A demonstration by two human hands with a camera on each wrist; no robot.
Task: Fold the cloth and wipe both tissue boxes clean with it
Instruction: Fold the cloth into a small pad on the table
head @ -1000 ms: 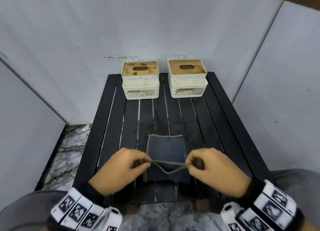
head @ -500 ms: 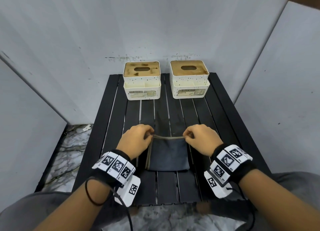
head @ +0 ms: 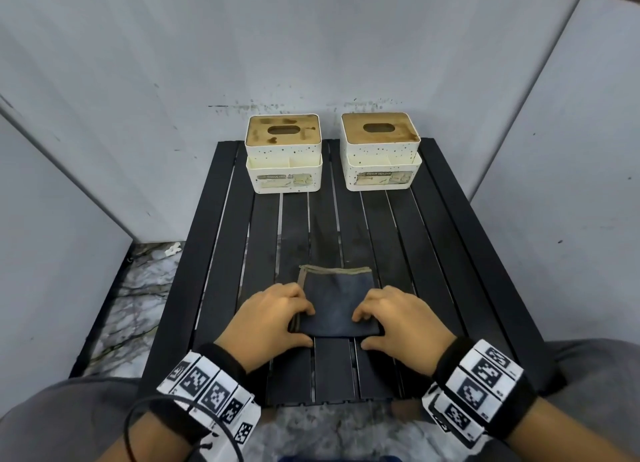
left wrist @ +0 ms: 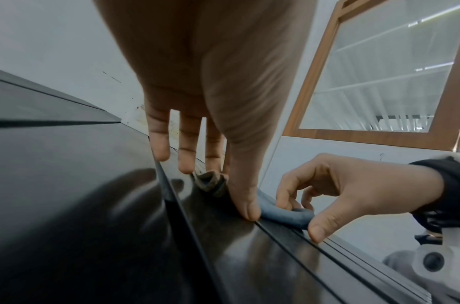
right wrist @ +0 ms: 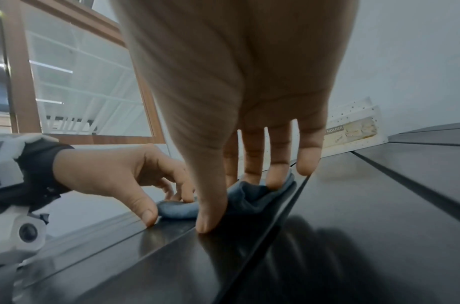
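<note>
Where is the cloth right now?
Head view: the cloth lies folded on the table, near its front edge, between the left hand and right hand.

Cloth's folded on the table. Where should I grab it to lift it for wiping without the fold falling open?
Take the cloth by its near edge, the rounded closed fold, coming from your side of the table, thumb underneath and fingers on top. The far edge shows loose tan hems lying stacked; lifted from there, the layers would likely part.

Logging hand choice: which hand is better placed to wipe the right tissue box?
Right, probably: the right hand grips the cloth at its right corner, and the right tissue box stands on that side.
</note>
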